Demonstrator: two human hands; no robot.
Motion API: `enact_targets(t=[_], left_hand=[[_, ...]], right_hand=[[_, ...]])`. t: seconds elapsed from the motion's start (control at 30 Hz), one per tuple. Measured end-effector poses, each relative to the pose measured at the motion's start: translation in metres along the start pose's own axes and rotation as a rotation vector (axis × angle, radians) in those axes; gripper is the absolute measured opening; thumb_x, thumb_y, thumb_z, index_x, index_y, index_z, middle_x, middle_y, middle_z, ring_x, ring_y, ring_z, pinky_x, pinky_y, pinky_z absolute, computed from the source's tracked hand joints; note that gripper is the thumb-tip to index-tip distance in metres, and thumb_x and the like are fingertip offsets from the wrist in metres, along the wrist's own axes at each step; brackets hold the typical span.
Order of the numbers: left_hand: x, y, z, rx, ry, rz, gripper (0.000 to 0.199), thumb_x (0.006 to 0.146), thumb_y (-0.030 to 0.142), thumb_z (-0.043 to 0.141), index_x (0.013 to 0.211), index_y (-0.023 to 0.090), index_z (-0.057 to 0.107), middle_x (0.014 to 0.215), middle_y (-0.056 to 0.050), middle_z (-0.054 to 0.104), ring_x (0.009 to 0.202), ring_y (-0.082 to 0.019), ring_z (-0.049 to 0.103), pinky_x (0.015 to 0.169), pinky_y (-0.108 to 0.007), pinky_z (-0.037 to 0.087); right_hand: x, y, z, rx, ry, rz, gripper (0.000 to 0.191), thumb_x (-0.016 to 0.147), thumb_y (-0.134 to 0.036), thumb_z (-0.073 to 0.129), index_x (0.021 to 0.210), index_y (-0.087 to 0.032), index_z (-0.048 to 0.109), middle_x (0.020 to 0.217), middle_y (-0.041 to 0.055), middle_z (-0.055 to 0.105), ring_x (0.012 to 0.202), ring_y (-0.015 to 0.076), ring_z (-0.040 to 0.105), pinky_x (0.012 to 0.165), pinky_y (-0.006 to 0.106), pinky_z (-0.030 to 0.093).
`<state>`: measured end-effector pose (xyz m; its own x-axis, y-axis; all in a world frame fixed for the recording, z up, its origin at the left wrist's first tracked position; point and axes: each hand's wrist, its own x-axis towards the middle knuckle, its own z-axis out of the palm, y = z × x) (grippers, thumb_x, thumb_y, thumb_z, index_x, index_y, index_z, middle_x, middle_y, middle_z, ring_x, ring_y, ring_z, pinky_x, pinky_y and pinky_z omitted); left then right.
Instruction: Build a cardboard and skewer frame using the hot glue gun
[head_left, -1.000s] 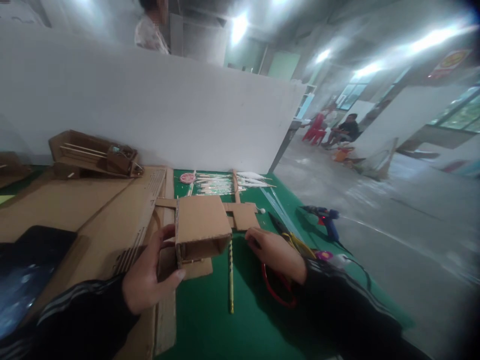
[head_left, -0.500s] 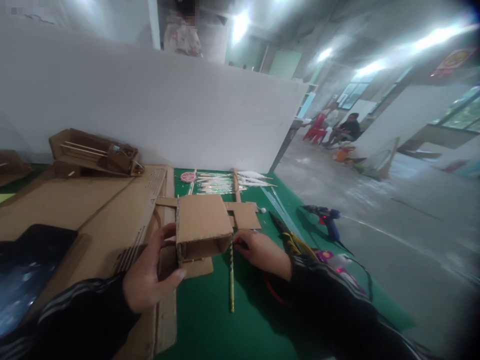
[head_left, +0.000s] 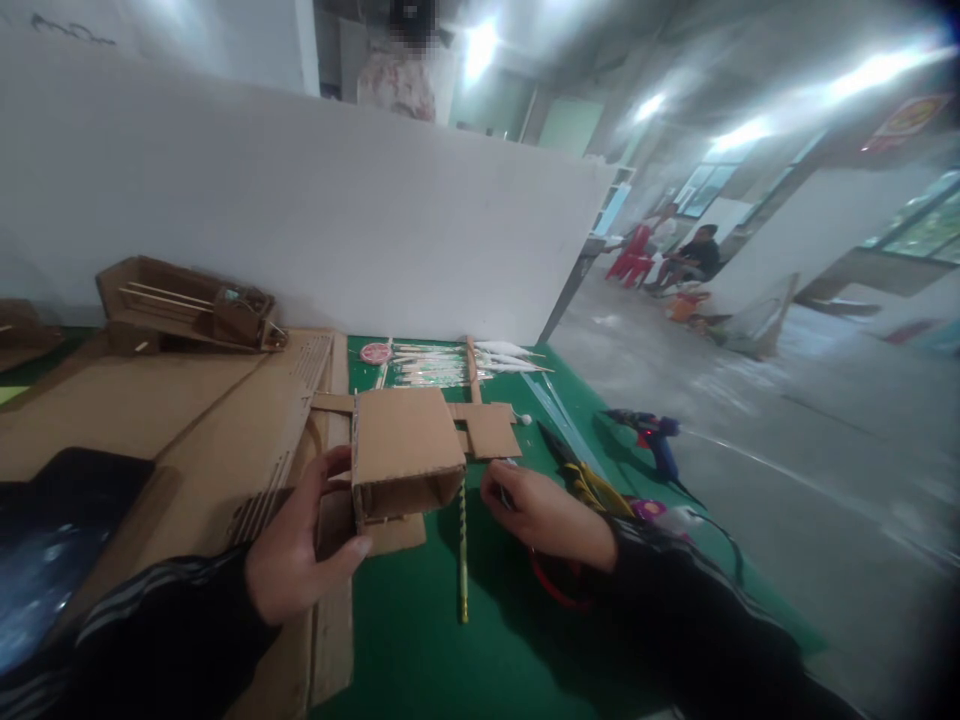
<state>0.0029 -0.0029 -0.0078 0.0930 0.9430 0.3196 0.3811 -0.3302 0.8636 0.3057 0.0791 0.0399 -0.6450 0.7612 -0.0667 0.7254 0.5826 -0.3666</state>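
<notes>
An open-ended cardboard box (head_left: 409,435) stands on the green table (head_left: 420,640), its opening towards me. My left hand (head_left: 304,545) is at the box's left side, thumb and fingers apart around its left edge; whether it presses on the box is hard to tell. My right hand (head_left: 544,510) is right of the box, apart from it, with fingers curled together around something small that I cannot make out. A twisted yellow-green pencil (head_left: 463,560) lies between the box and my right hand. Behind that hand lies a flat cardboard piece (head_left: 493,432).
Yellow-handled pliers (head_left: 592,487), a blue glue gun (head_left: 652,437) and clear glue sticks (head_left: 566,420) lie at the right. Skewers and white-tipped sticks (head_left: 506,358) are at the back. A cardboard model (head_left: 187,305) and a dark tablet-like object (head_left: 67,540) are left.
My right hand has moved right, away from the box and the pencil. My left hand and the box have hardly moved. A person behind the partition has shifted right.
</notes>
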Motion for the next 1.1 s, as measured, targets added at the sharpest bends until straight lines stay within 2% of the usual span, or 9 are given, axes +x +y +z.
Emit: enact_targets(t=[0.17, 0.4, 0.63, 0.8, 0.97, 1.1], left_hand=[[0.000, 0.000, -0.001, 0.019, 0.001, 0.005, 0.068, 0.085, 0.026, 0.062, 0.145, 0.025, 0.030, 0.140, -0.012, 0.054, 0.120, -0.030, 0.061, 0.101, -0.049, 0.052], [0.001, -0.003, -0.001, -0.002, 0.005, 0.015, 0.070, 0.083, 0.026, 0.064, 0.146, 0.026, 0.031, 0.139, -0.011, 0.055, 0.121, -0.032, 0.060, 0.101, -0.050, 0.051], [0.000, -0.002, 0.000, 0.000, 0.010, 0.009, 0.072, 0.083, 0.026, 0.065, 0.146, 0.024, 0.032, 0.138, -0.013, 0.056, 0.121, -0.032, 0.060, 0.103, -0.051, 0.051], [0.001, -0.004, 0.000, -0.005, -0.011, 0.020, 0.071, 0.084, 0.027, 0.064, 0.146, 0.024, 0.030, 0.139, -0.012, 0.055, 0.122, -0.031, 0.060, 0.102, -0.049, 0.051], [0.002, -0.003, -0.001, -0.017, 0.000, 0.007, 0.072, 0.084, 0.027, 0.064, 0.147, 0.025, 0.031, 0.138, -0.012, 0.056, 0.126, -0.033, 0.057, 0.101, -0.051, 0.053], [0.002, -0.002, -0.002, 0.002, -0.024, 0.028, 0.072, 0.084, 0.024, 0.064, 0.147, 0.025, 0.028, 0.138, -0.013, 0.055, 0.120, -0.031, 0.061, 0.099, -0.050, 0.055]], right_hand=[[0.000, -0.001, -0.001, 0.008, 0.021, 0.016, 0.008, 0.095, -0.020, 0.050, 0.094, -0.019, 0.058, 0.092, 0.0055, 0.066, 0.074, 0.0159, 0.058, 0.067, 0.025, 0.044], [0.010, 0.007, 0.021, -0.029, 0.002, 0.033, 0.025, 0.087, -0.024, 0.065, 0.111, -0.019, 0.062, 0.097, 0.0067, 0.068, 0.079, 0.0198, 0.063, 0.068, 0.028, 0.043], [0.019, 0.010, 0.032, -0.018, 0.023, 0.003, 0.009, 0.094, -0.019, 0.054, 0.097, -0.018, 0.063, 0.095, 0.0056, 0.067, 0.078, 0.0159, 0.061, 0.069, 0.025, 0.043], [0.019, 0.008, 0.034, -0.023, 0.020, -0.055, 0.014, 0.097, -0.019, 0.046, 0.090, -0.018, 0.058, 0.093, 0.0063, 0.063, 0.076, 0.0161, 0.057, 0.068, 0.026, 0.040], [0.011, 0.007, 0.029, 0.007, 0.039, -0.059, 0.010, 0.096, -0.016, 0.045, 0.091, -0.019, 0.053, 0.091, 0.0063, 0.061, 0.073, 0.0172, 0.054, 0.066, 0.027, 0.038], [0.005, 0.005, 0.019, 0.068, 0.076, -0.047, 0.010, 0.095, -0.014, 0.042, 0.091, -0.021, 0.048, 0.090, 0.0057, 0.059, 0.074, 0.0185, 0.053, 0.067, 0.028, 0.039]])
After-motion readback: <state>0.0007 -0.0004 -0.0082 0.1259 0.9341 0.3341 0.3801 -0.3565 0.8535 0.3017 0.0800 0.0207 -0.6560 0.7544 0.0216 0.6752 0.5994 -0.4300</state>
